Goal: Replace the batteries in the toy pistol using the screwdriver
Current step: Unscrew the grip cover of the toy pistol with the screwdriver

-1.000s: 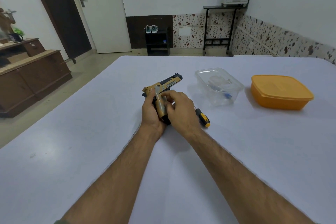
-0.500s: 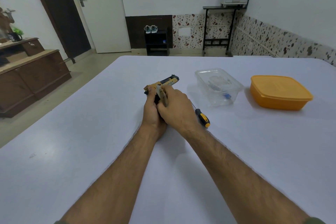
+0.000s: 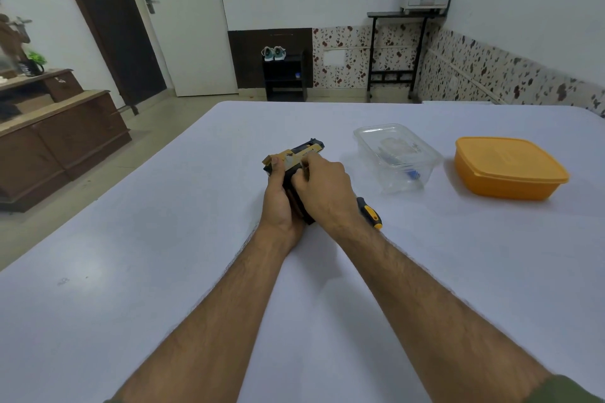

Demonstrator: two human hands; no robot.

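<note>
tan-and-black plastic toy pistol (image 3: 299, 154) — both hands' curled fingers (image 3: 302, 173) around it

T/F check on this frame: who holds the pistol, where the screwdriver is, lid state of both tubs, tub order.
1. Both hands are on the toy pistol. True: the left hand grips it and the right hand curls over it.
2. The screwdriver is in the right hand. False: it lies on the table beside that hand.
3. The orange container has its lid on. True.
4. The clear container is lidded. False: it is open on top.
5. The orange container sits left of the clear one. False: it sits to its right.
</note>
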